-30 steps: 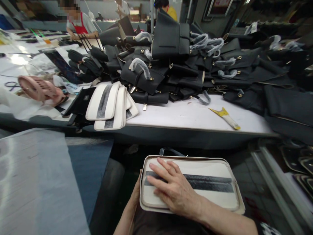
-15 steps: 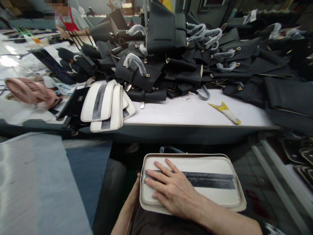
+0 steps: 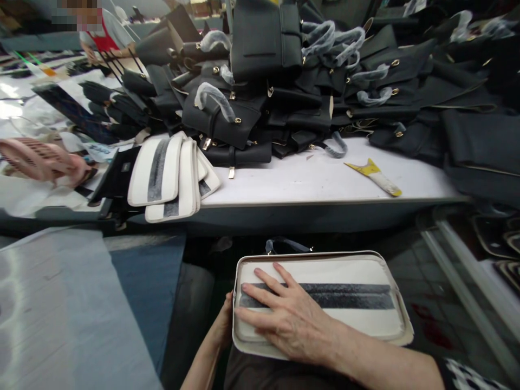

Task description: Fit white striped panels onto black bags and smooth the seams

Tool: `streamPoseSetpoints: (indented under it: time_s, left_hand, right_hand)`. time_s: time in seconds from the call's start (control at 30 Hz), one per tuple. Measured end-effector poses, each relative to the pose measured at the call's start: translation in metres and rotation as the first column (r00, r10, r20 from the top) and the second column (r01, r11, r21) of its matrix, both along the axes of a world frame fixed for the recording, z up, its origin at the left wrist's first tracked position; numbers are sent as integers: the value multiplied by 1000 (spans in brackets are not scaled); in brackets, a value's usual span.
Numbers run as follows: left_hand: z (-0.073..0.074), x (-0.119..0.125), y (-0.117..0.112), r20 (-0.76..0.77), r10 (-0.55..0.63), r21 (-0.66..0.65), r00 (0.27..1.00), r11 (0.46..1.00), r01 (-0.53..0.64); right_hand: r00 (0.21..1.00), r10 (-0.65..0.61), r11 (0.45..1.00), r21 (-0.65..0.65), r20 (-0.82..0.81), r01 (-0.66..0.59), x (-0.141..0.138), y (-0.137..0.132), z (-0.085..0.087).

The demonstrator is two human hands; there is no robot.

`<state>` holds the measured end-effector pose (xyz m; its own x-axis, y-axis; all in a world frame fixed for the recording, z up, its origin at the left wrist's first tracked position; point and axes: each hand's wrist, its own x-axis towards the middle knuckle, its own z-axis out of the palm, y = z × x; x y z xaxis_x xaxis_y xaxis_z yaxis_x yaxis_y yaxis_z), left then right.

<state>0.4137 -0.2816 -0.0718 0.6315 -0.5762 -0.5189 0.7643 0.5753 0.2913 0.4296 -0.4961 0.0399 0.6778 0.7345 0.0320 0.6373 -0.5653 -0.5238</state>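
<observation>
A white padded panel with a dark grey stripe (image 3: pixel 357 303) lies across my lap, below the table's front edge. My right hand (image 3: pixel 284 317) rests flat on its left half with the fingers spread, so it is open. My left hand (image 3: pixel 225 327) is at the panel's left edge, mostly hidden under it; only the wrist and part of the palm show, and the fingers seem to grip the edge from below. A stack of similar white striped panels (image 3: pixel 170 176) lies on the white table (image 3: pixel 309 184), at the front left.
A big heap of black handbags (image 3: pixel 284 86) fills the back of the table. A yellow-handled scraper (image 3: pixel 376 177) lies at the front right. A pink fan (image 3: pixel 38 157) sits at the left. Another person in red (image 3: pixel 99 40) works far left.
The view has tilted slightly downward, so the table contents sit higher in the picture. My hands and the panel on my lap have hardly moved.
</observation>
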Motion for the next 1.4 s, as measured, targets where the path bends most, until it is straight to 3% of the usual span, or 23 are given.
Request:
streamPoseSetpoints:
  time_s: [0.43,0.6,0.73,1.0,1.13,1.4]
  left_hand:
    - [-2,-2,-4,47,7,82,999,997,-11]
    - [18,-2,-9,85,81,136,993,986,-92]
    - [35,0,-12,181,116,289,977,943,-166]
    - [33,3,1,242,-10,346,970,935,-77]
    - [38,3,5,257,-43,438,965,896,-77]
    - [47,10,11,249,-226,577,942,815,43]
  right_hand:
    - [1000,-28,1000,-12,3,28,-2,3,-7]
    - [999,-32,999,-23,9,32,-5,4,-8]
    - [1000,-24,999,-31,19,25,-7,5,-7]
    - [999,-25,1000,-5,35,25,-7,3,-7]
    - [999,-24,1000,-12,27,25,-6,2,-8]
    - [1000,-12,1000,-13,1,12,-3,0,-8]
